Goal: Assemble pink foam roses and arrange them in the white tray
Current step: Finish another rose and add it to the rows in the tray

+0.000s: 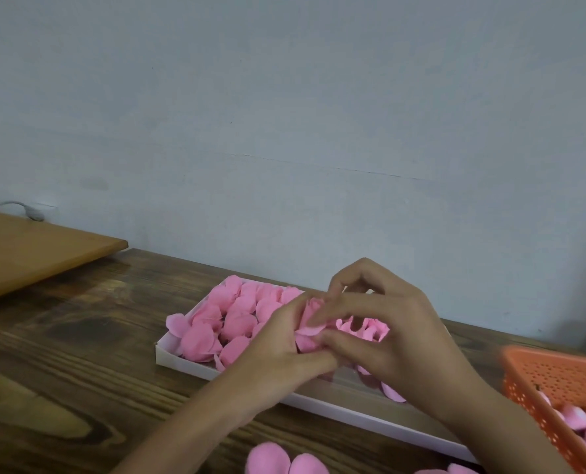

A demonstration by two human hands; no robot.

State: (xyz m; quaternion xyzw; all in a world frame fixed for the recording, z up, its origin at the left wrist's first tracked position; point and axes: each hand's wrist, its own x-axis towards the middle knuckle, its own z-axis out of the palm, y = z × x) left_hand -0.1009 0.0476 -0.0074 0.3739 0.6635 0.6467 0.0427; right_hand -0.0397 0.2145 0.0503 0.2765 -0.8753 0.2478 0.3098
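Pink foam is bunching into a rose [314,314] between both hands, which are meeting just above the middle of the tray [182,363]. The left hand [284,354] is cupping the rose from below and from the left, its fingers curling up round the foam, probably so that the wrapped layers are not springing apart. The right hand [390,340] is working from the other side, thumb and forefinger seemingly pinching an outer layer against the core while the other fingers are arching clear above. Both hands are thus clamping on the rose and touching each other low down. The rose is sitting at their fingertips with its lower part hidden. It is hanging over the tray rather than lying in it, seemingly so that setting it down is needing only a short drop. Pink pieces [223,323] are filling the tray's left half, packed side by side; whether they are finished roses or single petals is hard to tell. Loose petals [271,460] are lying on the table [79,371] near the person, and more are waiting in the orange basket [558,381], within easy reach of the right hand
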